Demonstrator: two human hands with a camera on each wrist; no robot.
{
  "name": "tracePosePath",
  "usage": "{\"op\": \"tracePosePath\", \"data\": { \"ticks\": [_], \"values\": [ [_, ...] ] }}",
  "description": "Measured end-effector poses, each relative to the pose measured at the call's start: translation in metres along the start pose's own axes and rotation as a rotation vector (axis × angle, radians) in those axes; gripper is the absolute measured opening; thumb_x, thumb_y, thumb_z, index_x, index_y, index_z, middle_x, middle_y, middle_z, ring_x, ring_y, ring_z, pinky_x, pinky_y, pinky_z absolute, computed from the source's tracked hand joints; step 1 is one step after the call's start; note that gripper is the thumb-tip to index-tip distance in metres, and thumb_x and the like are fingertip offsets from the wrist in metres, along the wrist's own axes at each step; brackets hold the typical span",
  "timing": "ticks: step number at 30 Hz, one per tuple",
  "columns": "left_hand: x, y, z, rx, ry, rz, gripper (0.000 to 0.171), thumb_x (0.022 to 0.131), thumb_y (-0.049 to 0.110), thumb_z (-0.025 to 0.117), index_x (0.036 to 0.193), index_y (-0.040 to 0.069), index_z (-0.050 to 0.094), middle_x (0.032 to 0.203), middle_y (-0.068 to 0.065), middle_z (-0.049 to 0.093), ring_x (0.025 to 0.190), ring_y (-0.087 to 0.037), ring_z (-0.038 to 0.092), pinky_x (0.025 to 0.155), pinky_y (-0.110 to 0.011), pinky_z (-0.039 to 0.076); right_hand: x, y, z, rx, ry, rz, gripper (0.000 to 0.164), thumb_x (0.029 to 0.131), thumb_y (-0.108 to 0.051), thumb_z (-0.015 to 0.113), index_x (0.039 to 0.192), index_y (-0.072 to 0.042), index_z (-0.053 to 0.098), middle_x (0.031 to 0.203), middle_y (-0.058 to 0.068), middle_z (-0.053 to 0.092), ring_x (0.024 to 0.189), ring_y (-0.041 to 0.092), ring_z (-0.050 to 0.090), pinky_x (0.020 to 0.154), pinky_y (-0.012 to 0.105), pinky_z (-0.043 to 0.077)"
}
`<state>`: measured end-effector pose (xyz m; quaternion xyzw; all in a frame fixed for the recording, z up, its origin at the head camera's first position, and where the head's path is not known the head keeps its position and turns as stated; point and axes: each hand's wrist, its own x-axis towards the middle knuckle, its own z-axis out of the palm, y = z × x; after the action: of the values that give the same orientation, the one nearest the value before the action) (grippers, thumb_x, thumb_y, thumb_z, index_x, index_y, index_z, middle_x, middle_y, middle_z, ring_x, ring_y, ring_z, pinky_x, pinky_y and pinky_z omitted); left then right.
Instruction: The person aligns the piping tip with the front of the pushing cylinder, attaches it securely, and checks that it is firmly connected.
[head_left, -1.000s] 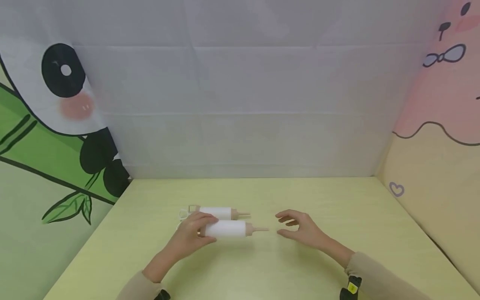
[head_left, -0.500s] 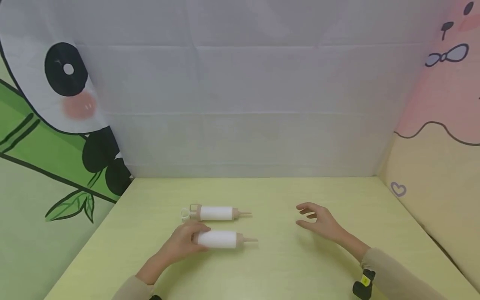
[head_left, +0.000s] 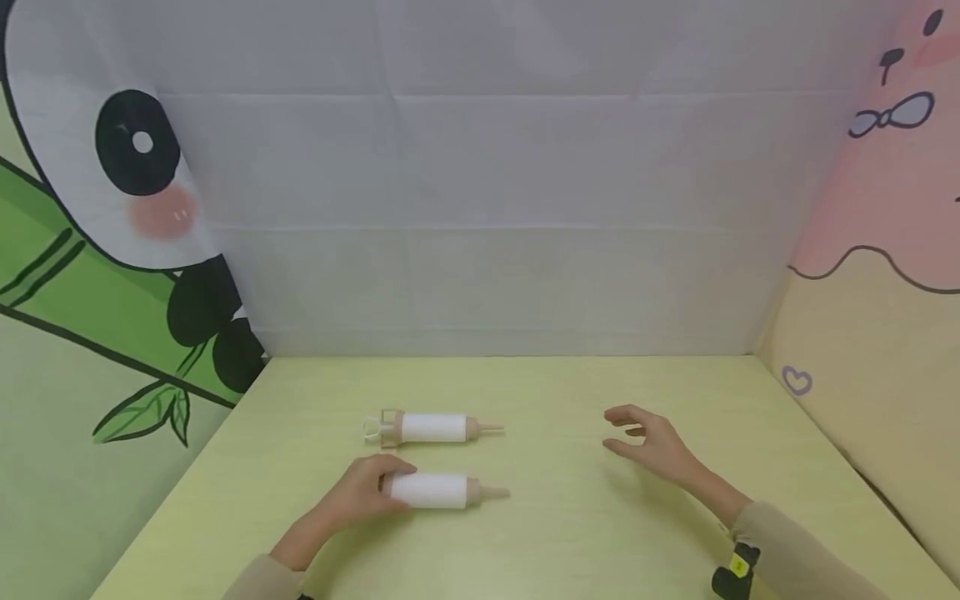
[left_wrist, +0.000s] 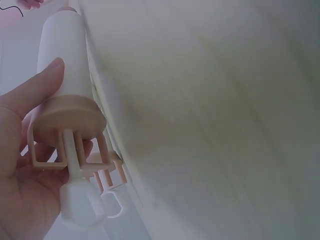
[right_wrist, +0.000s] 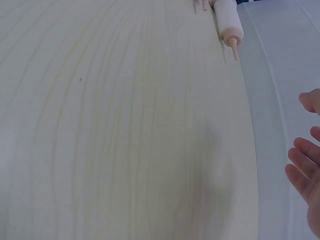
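Observation:
In the head view my left hand (head_left: 367,492) grips the rear end of a white syringe (head_left: 435,492) with beige end caps and a thin nozzle pointing right. The left wrist view shows the thumb (left_wrist: 47,82) along the white barrel, above beige finger loops and a white plunger ring (left_wrist: 82,202). A second, matching syringe (head_left: 433,427) lies behind it on the table, nearly parallel. My right hand (head_left: 647,442) hovers over the table to the right, holding nothing, its fingers loosely bent and apart from the thumb.
Pale yellow tabletop (head_left: 555,533) spreads under both hands. A grey-white cloth (head_left: 495,283) hangs along the back edge. Cartoon-printed panels stand at the left (head_left: 150,333) and right (head_left: 862,358) sides.
My left hand has brought its syringe nearer to me and slightly left, away from the other one, which lies uncovered now. My right hand has drawn off to the right.

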<state>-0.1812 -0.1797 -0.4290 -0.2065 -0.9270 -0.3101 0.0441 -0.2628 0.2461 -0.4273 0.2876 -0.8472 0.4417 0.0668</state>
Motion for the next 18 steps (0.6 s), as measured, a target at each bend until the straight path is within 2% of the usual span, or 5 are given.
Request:
{"op": "tracePosePath", "data": {
  "ticks": [3, 9, 13, 16, 18],
  "values": [
    [0.0, -0.002, 0.002, -0.009, -0.013, -0.011, 0.042, 0.06, 0.013, 0.083, 0.097, 0.004, 0.068, 0.095, -0.008, 0.066, 0.081, -0.01, 0.057, 0.065, -0.021, 0.047, -0.003, -0.013, -0.004, 0.009, -0.007, 0.011, 0.035, 0.079, -0.003, 0.067, 0.112, 0.004, 0.056, 0.108, 0.019, 0.06, 0.096, 0.037, 0.057, 0.081, 0.049, 0.048],
    [0.004, -0.002, 0.0, 0.025, -0.045, -0.014, 0.042, 0.061, 0.014, 0.082, 0.099, 0.005, 0.067, 0.097, -0.008, 0.066, 0.082, -0.012, 0.057, 0.066, -0.021, 0.047, -0.005, -0.011, -0.005, 0.011, 0.005, 0.016, 0.035, 0.079, -0.003, 0.068, 0.112, 0.004, 0.056, 0.107, 0.018, 0.06, 0.096, 0.037, 0.056, 0.081, 0.049, 0.048],
    [0.004, -0.002, -0.004, 0.038, -0.072, -0.028, 0.044, 0.064, 0.021, 0.081, 0.102, 0.005, 0.066, 0.1, -0.008, 0.065, 0.087, -0.016, 0.058, 0.068, -0.024, 0.048, -0.005, 0.008, -0.002, -0.003, 0.013, 0.009, 0.036, 0.08, -0.008, 0.068, 0.113, 0.001, 0.056, 0.109, 0.017, 0.06, 0.097, 0.036, 0.057, 0.08, 0.048, 0.048],
    [0.006, -0.003, -0.009, 0.022, -0.094, -0.054, 0.047, 0.07, 0.032, 0.077, 0.107, 0.004, 0.065, 0.105, -0.009, 0.064, 0.095, -0.024, 0.058, 0.076, -0.033, 0.049, -0.004, 0.025, -0.002, -0.039, 0.024, -0.008, 0.037, 0.08, -0.013, 0.069, 0.113, -0.002, 0.057, 0.109, 0.015, 0.061, 0.097, 0.032, 0.058, 0.08, 0.045, 0.049],
    [0.01, -0.004, -0.016, 0.024, -0.073, -0.076, 0.049, 0.074, 0.037, 0.073, 0.11, 0.004, 0.063, 0.109, -0.009, 0.063, 0.101, -0.028, 0.057, 0.08, -0.04, 0.049, -0.003, 0.033, -0.005, -0.078, 0.038, -0.031, 0.037, 0.08, -0.015, 0.07, 0.113, -0.003, 0.058, 0.108, 0.013, 0.062, 0.096, 0.03, 0.059, 0.079, 0.043, 0.05]
  ]
}}
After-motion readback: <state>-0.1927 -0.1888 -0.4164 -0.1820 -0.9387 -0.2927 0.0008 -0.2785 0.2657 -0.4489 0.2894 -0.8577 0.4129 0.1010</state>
